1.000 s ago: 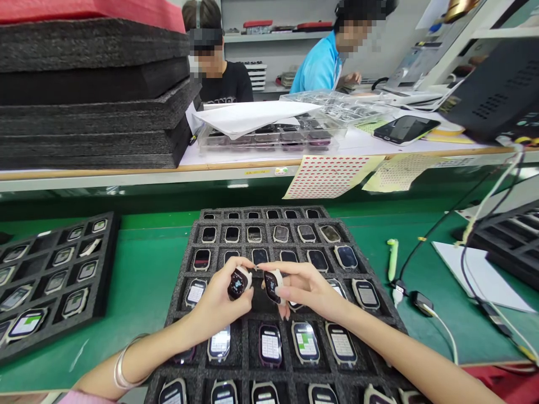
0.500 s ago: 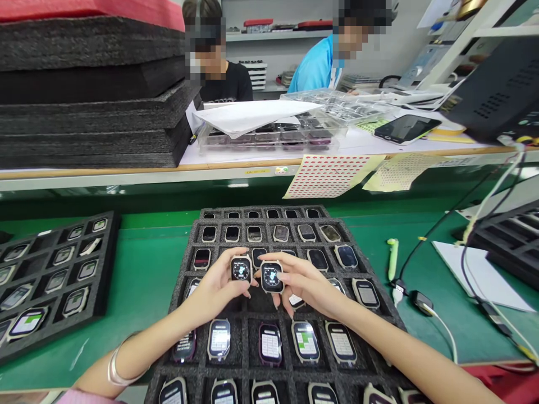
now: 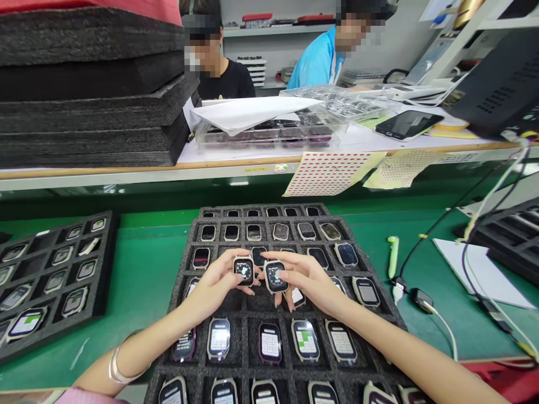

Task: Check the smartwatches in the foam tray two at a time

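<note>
Watches (image 3: 244, 271) stay screen-up in both hands.

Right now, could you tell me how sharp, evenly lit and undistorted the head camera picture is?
Head view: evenly lit, shadows soft; the two watches held by the left hand and right hand are sharp, screens lit; straight shelf edge bows from wide-angle distortion; the co-workers' faces are blurred; faint glare on the tablet.
</note>
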The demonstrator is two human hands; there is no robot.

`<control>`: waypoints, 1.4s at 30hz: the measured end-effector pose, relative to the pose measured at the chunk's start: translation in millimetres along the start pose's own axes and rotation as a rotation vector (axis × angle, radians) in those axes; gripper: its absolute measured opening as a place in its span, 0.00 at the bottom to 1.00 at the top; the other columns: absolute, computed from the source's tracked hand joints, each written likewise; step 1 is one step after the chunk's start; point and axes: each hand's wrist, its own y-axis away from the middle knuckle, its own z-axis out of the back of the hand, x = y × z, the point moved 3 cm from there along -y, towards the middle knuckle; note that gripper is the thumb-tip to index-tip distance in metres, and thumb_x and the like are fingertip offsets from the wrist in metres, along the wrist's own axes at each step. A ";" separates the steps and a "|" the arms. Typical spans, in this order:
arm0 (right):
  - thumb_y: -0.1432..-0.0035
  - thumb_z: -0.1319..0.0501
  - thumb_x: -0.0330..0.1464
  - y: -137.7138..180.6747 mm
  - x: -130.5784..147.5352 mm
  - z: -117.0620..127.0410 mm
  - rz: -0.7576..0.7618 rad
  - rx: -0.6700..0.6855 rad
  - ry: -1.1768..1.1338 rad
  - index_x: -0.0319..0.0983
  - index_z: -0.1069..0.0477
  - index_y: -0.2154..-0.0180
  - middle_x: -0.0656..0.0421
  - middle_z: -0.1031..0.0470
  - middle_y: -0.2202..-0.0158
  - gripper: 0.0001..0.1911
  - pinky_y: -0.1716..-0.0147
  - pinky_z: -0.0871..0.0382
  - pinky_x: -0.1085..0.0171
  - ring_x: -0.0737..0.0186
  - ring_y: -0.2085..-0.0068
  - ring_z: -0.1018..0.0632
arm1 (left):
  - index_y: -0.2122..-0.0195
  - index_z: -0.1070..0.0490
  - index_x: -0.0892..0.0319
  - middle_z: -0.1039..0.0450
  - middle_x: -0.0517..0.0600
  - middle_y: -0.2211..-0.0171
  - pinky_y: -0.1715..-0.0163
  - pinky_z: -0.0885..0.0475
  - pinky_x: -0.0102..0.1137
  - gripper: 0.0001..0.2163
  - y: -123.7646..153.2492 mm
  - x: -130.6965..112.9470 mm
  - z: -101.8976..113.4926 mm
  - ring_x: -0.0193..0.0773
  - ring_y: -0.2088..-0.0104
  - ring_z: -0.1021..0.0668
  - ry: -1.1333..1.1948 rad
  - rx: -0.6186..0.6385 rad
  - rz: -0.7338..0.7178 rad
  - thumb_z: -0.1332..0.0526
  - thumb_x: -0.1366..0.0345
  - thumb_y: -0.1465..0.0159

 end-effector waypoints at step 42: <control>0.35 0.52 0.40 39.7 46.1 103.0 0.196 -0.187 1.718 0.39 0.32 0.69 0.53 0.30 0.71 0.16 0.65 0.35 0.56 0.50 0.64 0.29 | 0.54 0.35 0.61 0.25 0.55 0.62 0.68 0.23 0.32 0.12 18.2 0.7 13.8 0.40 0.64 0.21 -0.050 -0.036 -0.052 0.41 0.63 0.36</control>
